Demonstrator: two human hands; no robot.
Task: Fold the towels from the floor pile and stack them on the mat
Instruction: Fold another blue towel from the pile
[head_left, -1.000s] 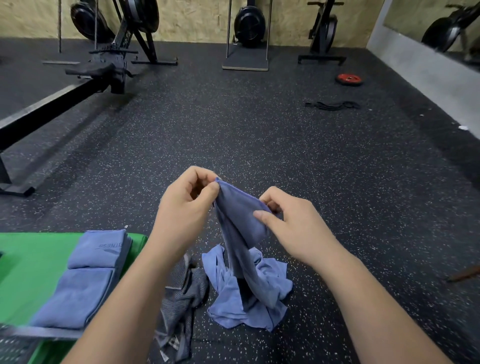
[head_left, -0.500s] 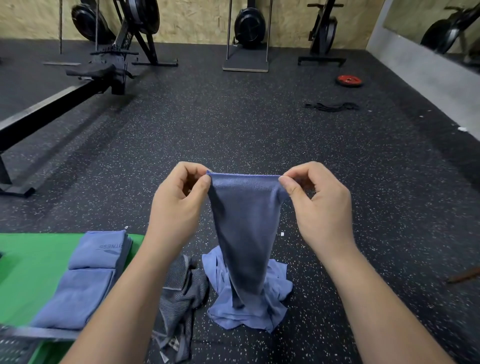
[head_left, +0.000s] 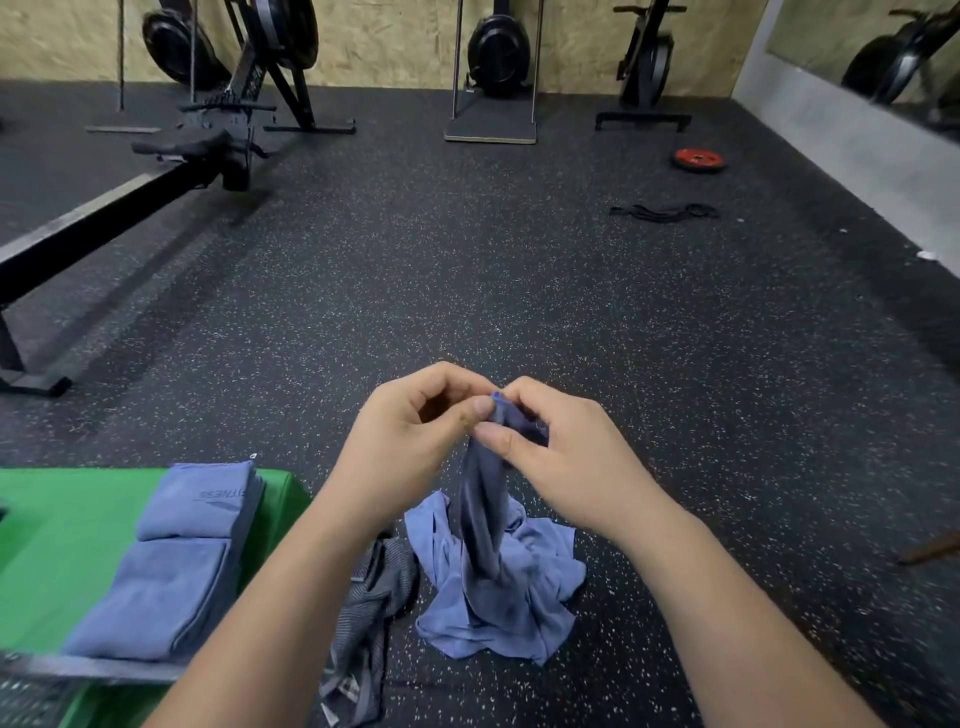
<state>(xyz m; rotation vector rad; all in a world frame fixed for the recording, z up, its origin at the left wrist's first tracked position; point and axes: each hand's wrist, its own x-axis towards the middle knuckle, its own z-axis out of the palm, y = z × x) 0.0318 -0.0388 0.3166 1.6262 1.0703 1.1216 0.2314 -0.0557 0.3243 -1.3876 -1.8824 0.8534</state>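
Observation:
A blue towel (head_left: 488, 525) hangs from both my hands, its lower part crumpled on the black floor. My left hand (head_left: 410, 441) pinches its top edge between thumb and forefinger. My right hand (head_left: 561, 457) pinches the same edge right beside it, the two hands touching. A grey striped towel (head_left: 374, 603) lies on the floor to the left of the blue one, partly behind my left forearm. On the green mat (head_left: 57, 525) at the lower left lie two folded blue towels (head_left: 176, 561), one behind the other.
A rowing machine (head_left: 130, 192) stretches along the left. More gym machines stand at the far wall. A red weight plate (head_left: 698, 158) and a black band (head_left: 665, 212) lie on the floor at the right. A grey rail (head_left: 93, 673) crosses the lower left corner.
Half a second ago my hands held the towel's top edge stretched wide apart. Now they have come together and the edge is bunched between them.

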